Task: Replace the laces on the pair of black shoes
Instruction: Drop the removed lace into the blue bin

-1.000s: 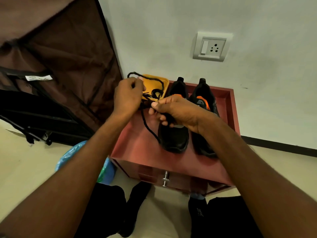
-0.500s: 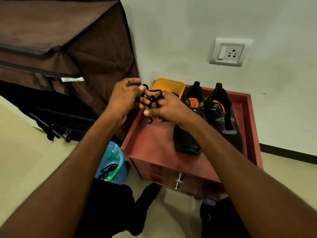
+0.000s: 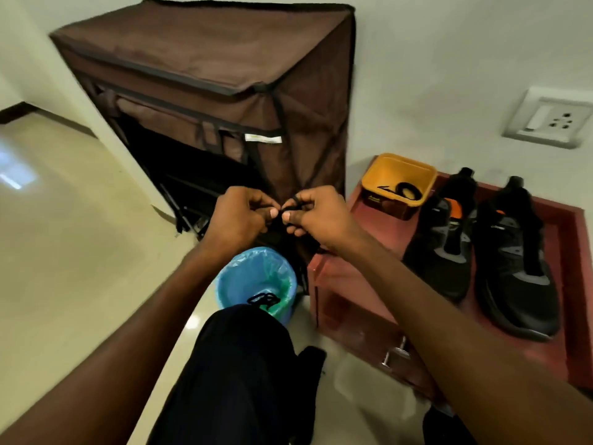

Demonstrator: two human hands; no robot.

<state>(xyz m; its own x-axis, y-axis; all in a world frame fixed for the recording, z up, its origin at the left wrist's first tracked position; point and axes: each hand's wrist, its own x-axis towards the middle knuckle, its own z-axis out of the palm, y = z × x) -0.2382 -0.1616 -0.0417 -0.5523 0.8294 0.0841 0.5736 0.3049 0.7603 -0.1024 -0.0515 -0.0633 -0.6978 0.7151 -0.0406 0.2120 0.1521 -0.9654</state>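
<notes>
Pinching a bunched black lace (image 3: 290,208) between them, the left hand (image 3: 239,216) and right hand (image 3: 316,213) meet above the blue bin (image 3: 253,281), fingers curled tight on the cord. Inside that bin, which has a green liner, lies another black lace (image 3: 263,298). Both black shoes (image 3: 481,252) stand side by side, laceless, on the red table (image 3: 353,284), beside a yellow tub (image 3: 398,184) holding a coiled lace (image 3: 406,191). Behind the hands stands a brown fabric cabinet (image 3: 224,91).

1. Home, likely entry or bedroom corner.
2. Fabric shoe rack (image 3: 224,101) upper left, against white wall.
3. Wall socket (image 3: 550,122) right edge.
4. Lined bin (image 3: 256,281) on tiled floor (image 3: 64,236), centre.
</notes>
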